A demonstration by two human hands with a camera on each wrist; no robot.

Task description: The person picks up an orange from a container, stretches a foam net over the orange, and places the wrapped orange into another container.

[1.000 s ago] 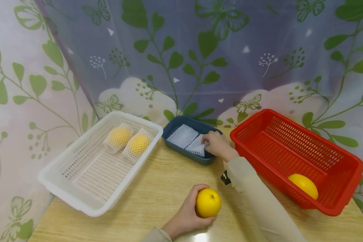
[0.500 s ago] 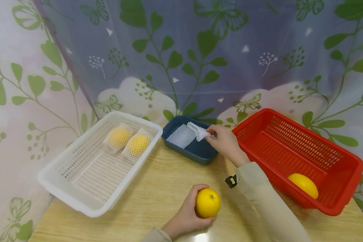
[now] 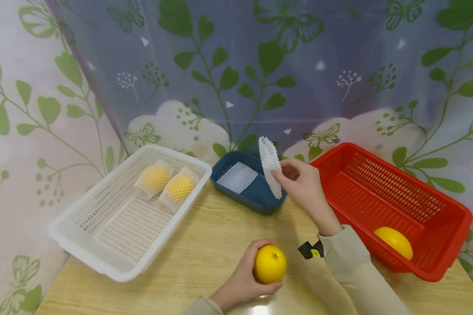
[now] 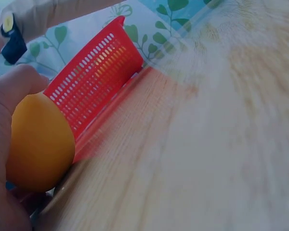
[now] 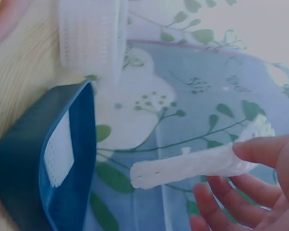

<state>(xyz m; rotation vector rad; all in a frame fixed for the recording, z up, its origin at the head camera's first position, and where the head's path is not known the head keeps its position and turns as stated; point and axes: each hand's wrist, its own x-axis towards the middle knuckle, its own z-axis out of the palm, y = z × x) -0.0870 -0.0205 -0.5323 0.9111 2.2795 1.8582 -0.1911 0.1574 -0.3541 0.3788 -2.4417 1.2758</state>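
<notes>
My left hand (image 3: 247, 272) curls round a yellow orange-like fruit (image 3: 270, 264) low over the front of the table; the left wrist view shows the same fruit (image 4: 41, 144) between thumb and fingers. Above the right end of a dark blue tray (image 3: 248, 202), my right hand (image 3: 304, 188) pinches a white foam net sleeve (image 3: 270, 166). In the right wrist view that foam net sleeve (image 5: 192, 167) is flattened, held between thumb and fingers. Another foam net sleeve (image 3: 238, 177) lies flat in the tray's left part.
On the left stands a white basket (image 3: 98, 258) with two net-wrapped yellow fruits (image 3: 181, 188) at its far end. A red basket (image 3: 378, 188) to the right holds one bare yellow fruit (image 3: 395, 241). A patterned curtain (image 3: 228, 87) hangs behind the wooden table (image 3: 189, 245).
My right hand has lifted the foam net sleeve out of the blue tray and moved it up and slightly right. The left hand keeps its hold on the fruit in place.
</notes>
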